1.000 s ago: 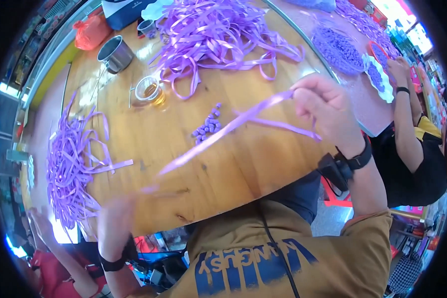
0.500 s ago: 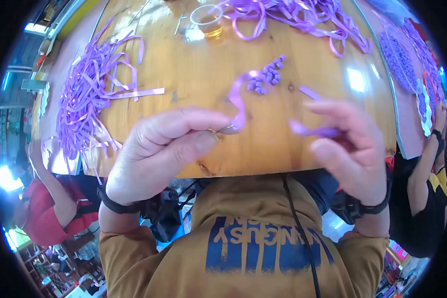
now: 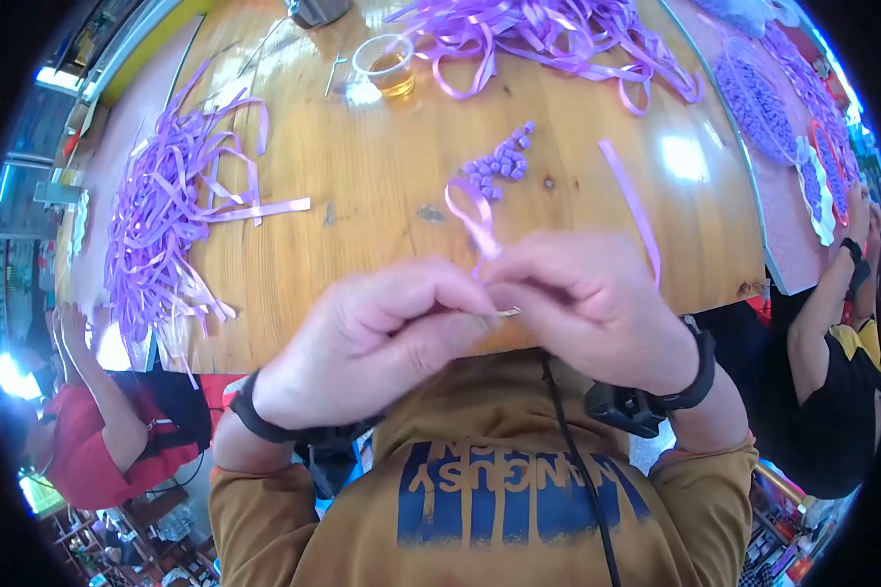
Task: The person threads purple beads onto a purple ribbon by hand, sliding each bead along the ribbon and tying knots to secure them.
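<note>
My left hand [image 3: 382,342] is closed, its thumb and forefinger pinching a thin shiny metal piece [image 3: 508,313] whose tip pokes out. Fingertip to fingertip with it, my right hand [image 3: 597,313] is also closed. A narrow purple ribbon [image 3: 478,223] loops up from where the hands meet; the fingers hide its lower end. Just beyond lies a cluster of small folded purple ribbon knots [image 3: 499,164]. A second ribbon strip [image 3: 631,201] runs down behind my right hand, and I cannot see whether that hand holds its end.
Piles of loose purple ribbon lie at the left [image 3: 162,215] and far side [image 3: 548,39] of the wooden table [image 3: 362,215]. A clear cup of amber liquid [image 3: 390,73] stands far off. At right is a purple-filled tray [image 3: 754,103]; people sit on both sides.
My right hand has come leftward to meet my left hand, which has shifted slightly right and nearer. The ribbon between them now forms a loop.
</note>
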`<action>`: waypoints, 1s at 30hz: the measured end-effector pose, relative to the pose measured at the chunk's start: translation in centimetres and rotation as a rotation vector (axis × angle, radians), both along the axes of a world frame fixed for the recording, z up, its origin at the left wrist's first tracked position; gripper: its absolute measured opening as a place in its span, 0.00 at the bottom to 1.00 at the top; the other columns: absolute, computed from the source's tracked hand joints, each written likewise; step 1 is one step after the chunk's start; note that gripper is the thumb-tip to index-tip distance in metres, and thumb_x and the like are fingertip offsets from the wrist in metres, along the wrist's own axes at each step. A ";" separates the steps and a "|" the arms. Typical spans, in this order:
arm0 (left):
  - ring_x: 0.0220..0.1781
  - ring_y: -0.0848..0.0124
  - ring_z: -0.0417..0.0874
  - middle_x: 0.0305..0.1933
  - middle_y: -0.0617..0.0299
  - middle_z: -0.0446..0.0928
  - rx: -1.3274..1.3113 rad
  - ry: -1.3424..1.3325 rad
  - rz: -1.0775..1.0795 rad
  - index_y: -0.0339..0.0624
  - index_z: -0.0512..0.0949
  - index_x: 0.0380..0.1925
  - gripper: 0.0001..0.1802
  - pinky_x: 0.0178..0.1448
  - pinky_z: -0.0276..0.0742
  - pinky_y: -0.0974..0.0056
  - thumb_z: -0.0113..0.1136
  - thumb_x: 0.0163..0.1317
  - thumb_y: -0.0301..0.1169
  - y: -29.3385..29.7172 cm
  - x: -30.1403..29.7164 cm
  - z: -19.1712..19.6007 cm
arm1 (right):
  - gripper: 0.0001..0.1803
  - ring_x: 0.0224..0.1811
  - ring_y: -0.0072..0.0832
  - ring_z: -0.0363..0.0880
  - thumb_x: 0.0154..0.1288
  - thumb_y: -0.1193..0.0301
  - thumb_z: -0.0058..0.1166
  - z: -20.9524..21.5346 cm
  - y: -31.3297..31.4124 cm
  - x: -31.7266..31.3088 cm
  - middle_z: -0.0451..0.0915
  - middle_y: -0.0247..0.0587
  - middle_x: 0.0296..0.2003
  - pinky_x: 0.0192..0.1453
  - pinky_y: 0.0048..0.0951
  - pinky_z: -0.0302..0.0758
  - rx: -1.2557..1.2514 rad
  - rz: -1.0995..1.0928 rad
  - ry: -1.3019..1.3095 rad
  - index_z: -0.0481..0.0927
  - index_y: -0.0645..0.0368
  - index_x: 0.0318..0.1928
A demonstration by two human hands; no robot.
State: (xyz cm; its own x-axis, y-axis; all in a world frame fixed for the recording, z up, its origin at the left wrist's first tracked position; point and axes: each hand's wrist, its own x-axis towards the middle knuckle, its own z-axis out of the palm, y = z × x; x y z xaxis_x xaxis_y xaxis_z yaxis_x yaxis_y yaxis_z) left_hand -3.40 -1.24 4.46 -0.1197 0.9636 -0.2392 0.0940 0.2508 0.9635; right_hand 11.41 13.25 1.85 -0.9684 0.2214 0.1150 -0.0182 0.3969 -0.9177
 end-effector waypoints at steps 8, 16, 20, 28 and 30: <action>0.26 0.86 0.67 0.26 0.71 0.69 0.093 -0.114 0.137 0.37 0.71 0.45 0.15 0.29 0.60 0.79 0.56 0.56 0.23 1.1 0.3 -0.7 | 0.29 0.27 0.14 0.64 0.63 0.69 0.49 2.5 0.1 2.0 0.66 0.27 0.26 0.33 0.21 0.64 -0.286 -0.149 -0.162 0.55 0.60 0.62; 0.29 0.85 0.69 0.28 0.72 0.72 0.132 -0.104 -0.149 0.37 0.75 0.38 0.10 0.32 0.65 0.76 0.54 0.62 0.32 3.2 0.0 -0.2 | 0.38 0.27 0.14 0.59 0.63 0.54 0.47 4.4 0.8 2.3 0.65 0.26 0.26 0.36 0.17 0.55 -0.348 -0.155 -0.013 0.50 0.64 0.64; 0.22 0.86 0.65 0.25 0.74 0.70 0.089 0.040 0.142 0.43 0.77 0.38 0.10 0.24 0.60 0.78 0.53 0.62 0.34 2.9 -6.1 6.5 | 0.30 0.26 0.12 0.58 0.64 0.70 0.49 2.9 2.7 3.0 0.65 0.26 0.25 0.31 0.15 0.56 -0.291 -0.304 -0.022 0.53 0.62 0.63; 0.14 0.88 0.56 0.21 0.77 0.68 0.430 0.128 0.627 0.45 0.74 0.34 0.09 0.15 0.45 0.79 0.53 0.62 0.38 2.6 -25.3 15.1 | 0.27 0.26 0.12 0.60 0.62 0.75 0.47 -0.8 3.6 3.1 0.64 0.25 0.25 0.32 0.14 0.58 -0.210 -0.466 0.001 0.58 0.60 0.61; 0.14 0.86 0.63 0.21 0.71 0.71 0.444 -0.526 -0.211 0.42 0.73 0.32 0.08 0.14 0.57 0.78 0.51 0.62 0.34 4.1 -29.0 15.9 | 0.24 0.26 0.12 0.60 0.61 0.78 0.45 -2.0 4.0 4.0 0.64 0.25 0.25 0.32 0.14 0.58 -0.119 -0.475 -0.031 0.61 0.61 0.59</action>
